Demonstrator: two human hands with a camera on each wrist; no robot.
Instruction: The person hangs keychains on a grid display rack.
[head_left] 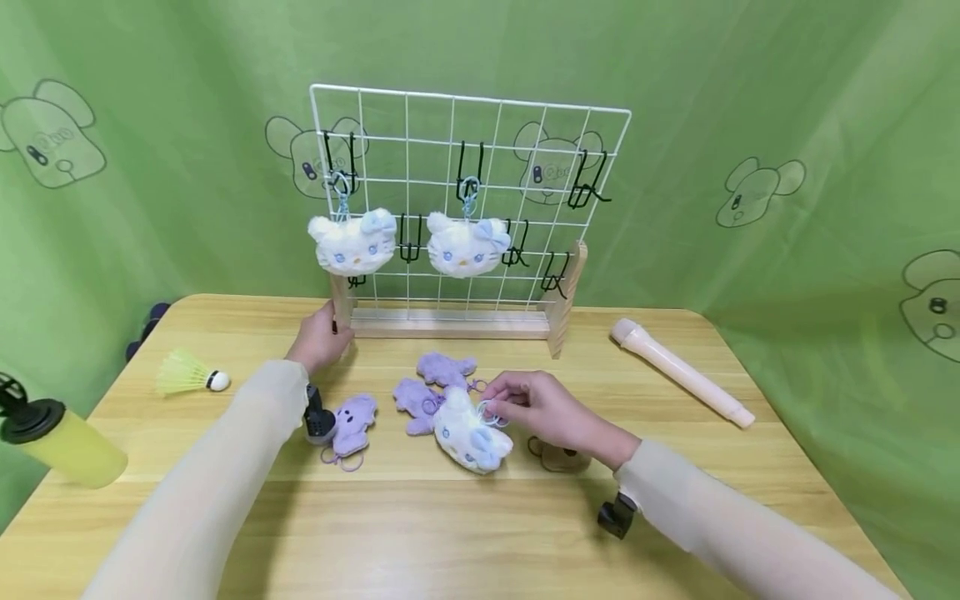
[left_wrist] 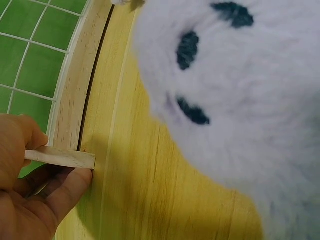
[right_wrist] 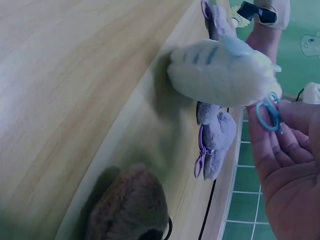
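My right hand (head_left: 536, 408) pinches the light blue ring and clasp (right_wrist: 270, 115) of a white cat-head plush keychain (head_left: 465, 433). In the right wrist view the plush hangs tilted above the table. My left hand (head_left: 318, 337) grips the wooden side foot (left_wrist: 65, 157) of a white wire rack (head_left: 427, 179), thumb and fingers on either side of it. Two more white cat-head plushes, a left one (head_left: 352, 243) and a middle one (head_left: 467, 247), hang from the rack's black hooks. Close by the held plush lie purple plush keychains (head_left: 444, 369). Another purple plush (head_left: 352, 425) lies near my left wrist.
A brown plush keychain (head_left: 558, 458) lies partly under my right wrist. At the right is a pale pink stick-like tube (head_left: 682, 371). A yellow shuttlecock (head_left: 187, 375) and a yellow bottle with black lid (head_left: 71, 446) are at the left. Several bare black hooks (head_left: 588, 183) sit on the grid.
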